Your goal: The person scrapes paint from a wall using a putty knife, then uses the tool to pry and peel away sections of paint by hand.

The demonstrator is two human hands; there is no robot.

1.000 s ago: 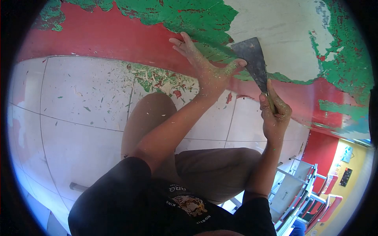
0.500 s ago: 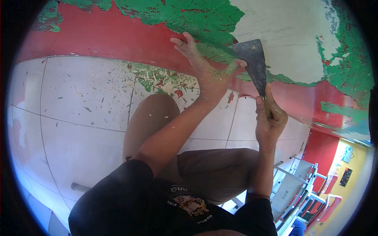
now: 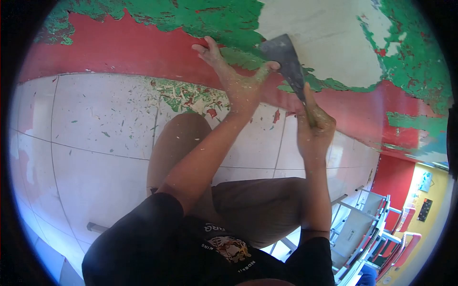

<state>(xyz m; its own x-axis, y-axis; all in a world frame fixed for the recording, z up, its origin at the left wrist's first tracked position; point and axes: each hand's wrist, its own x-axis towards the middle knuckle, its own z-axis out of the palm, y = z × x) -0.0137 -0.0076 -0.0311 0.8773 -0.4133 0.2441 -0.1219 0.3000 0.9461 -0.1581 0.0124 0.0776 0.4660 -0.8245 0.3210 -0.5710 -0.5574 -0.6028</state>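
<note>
The person sits low on the tiled floor [image 3: 105, 124], up against a painted wall [image 3: 124, 47]. Their right hand [image 3: 317, 131] is closed round the handle of a scraper [image 3: 289, 64], whose dark, flared blade points up toward the lower left corner of a bare, whitish patch [image 3: 324, 40]. The left hand [image 3: 242, 89] grips nothing: it is spread wide, fingertips at the ragged lower edge of the green paint [image 3: 210, 21], thumb at the side of the blade. From where I stand, I can't be sure whether that thumb presses the metal or only lies over it, nor whether the blade's front edge is under the paint.

Below the green runs a red band, down to the floor's edge. Along that edge, near the left forearm, lies a scatter of paint flakes [image 3: 188, 97], green, red and cream. Metal-framed chairs [image 3: 358, 229] stand off to the right.
</note>
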